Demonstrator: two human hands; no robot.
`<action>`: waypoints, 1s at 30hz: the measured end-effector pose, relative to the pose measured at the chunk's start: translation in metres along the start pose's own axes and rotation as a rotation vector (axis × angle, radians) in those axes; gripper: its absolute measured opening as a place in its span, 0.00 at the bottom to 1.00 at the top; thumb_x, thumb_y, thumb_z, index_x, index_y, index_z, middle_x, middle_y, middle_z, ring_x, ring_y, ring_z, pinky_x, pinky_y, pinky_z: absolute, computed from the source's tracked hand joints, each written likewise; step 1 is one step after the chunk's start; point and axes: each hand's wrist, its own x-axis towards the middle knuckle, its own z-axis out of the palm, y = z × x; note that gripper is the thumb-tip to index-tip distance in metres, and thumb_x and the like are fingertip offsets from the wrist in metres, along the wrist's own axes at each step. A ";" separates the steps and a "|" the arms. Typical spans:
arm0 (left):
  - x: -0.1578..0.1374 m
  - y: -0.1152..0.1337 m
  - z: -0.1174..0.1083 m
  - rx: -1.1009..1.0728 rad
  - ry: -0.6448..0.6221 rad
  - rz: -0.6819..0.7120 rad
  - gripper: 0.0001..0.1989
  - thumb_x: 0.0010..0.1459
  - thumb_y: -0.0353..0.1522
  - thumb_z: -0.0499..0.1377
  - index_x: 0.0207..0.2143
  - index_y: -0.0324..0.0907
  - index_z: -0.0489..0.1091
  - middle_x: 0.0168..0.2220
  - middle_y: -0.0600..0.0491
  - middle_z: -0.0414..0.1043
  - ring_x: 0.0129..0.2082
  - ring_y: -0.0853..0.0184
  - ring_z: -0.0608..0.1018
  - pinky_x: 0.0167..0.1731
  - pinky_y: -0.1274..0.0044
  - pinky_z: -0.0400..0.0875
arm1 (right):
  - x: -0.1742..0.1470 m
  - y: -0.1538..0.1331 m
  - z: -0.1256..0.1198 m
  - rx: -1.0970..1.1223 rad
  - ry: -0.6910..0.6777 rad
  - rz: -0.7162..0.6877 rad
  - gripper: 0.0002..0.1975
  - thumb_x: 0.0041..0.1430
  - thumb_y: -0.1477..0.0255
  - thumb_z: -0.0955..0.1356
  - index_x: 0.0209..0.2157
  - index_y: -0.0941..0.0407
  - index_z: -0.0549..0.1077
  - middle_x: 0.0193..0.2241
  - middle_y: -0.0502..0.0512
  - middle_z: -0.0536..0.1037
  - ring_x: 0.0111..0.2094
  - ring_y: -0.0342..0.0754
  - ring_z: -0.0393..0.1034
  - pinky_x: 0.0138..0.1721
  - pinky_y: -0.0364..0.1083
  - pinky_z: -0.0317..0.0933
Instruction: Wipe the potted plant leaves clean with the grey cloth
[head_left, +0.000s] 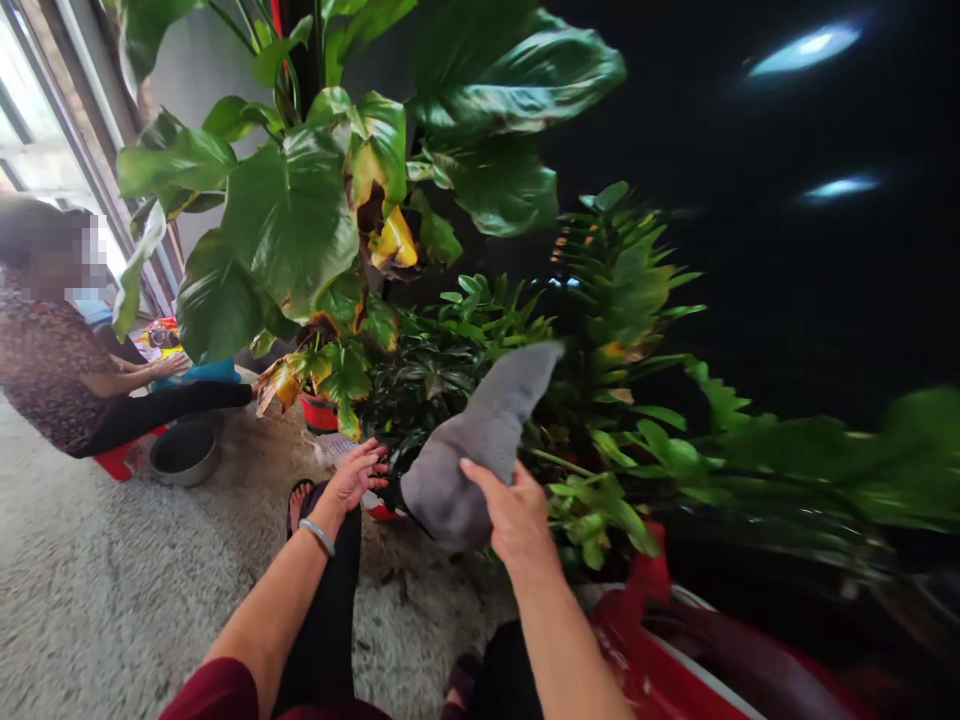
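My right hand [521,512] grips a soft grey cloth piece [450,480] between thumb and fingers. It has a rounded, bulging part on the left and a pointed flap rising to the upper right; its exact kind I cannot make out. To its left, my left hand [355,476] is held in the air, apart from the cloth, with fingers stretched out and nothing in them. A light bracelet [318,536] circles my left wrist. Dark green foliage [442,370] stands right behind the cloth.
A large-leaved plant [292,220] in a red pot [319,412] rises ahead. At the left, another person [52,340] sits on a red stool [124,457] beside a dark basin [184,453]. A red bag [675,650] stands at my lower right on the concrete floor [135,600].
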 end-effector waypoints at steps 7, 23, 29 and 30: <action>0.009 -0.010 -0.002 0.084 0.004 -0.060 0.17 0.44 0.33 0.69 0.39 0.39 0.75 0.35 0.50 0.75 0.32 0.66 0.76 0.32 0.74 0.71 | -0.075 0.033 -0.009 0.140 -0.282 0.403 0.22 0.32 0.62 0.78 0.33 0.57 0.79 0.28 0.57 0.83 0.29 0.57 0.77 0.32 0.50 0.69; 0.044 0.012 -0.014 -0.201 0.246 0.096 0.17 0.51 0.28 0.63 0.45 0.46 0.68 0.33 0.56 0.71 0.27 0.67 0.75 0.31 0.73 0.73 | -0.057 -0.025 -0.033 -0.015 -0.399 0.176 0.23 0.36 0.60 0.76 0.36 0.58 0.79 0.30 0.58 0.83 0.29 0.55 0.75 0.32 0.50 0.69; 0.039 0.010 -0.013 -0.192 0.112 0.046 0.14 0.52 0.29 0.63 0.43 0.43 0.71 0.36 0.52 0.72 0.29 0.67 0.75 0.33 0.71 0.73 | 0.003 -0.057 0.004 -0.001 -0.156 -0.107 0.20 0.36 0.62 0.76 0.34 0.56 0.78 0.26 0.53 0.80 0.27 0.50 0.71 0.30 0.46 0.66; 0.039 0.009 -0.014 -0.187 0.113 0.038 0.13 0.52 0.29 0.62 0.42 0.42 0.71 0.36 0.52 0.72 0.29 0.67 0.75 0.33 0.71 0.73 | 0.011 -0.051 0.017 -0.034 -0.188 -0.121 0.20 0.36 0.61 0.75 0.33 0.56 0.77 0.25 0.52 0.79 0.26 0.50 0.71 0.30 0.47 0.65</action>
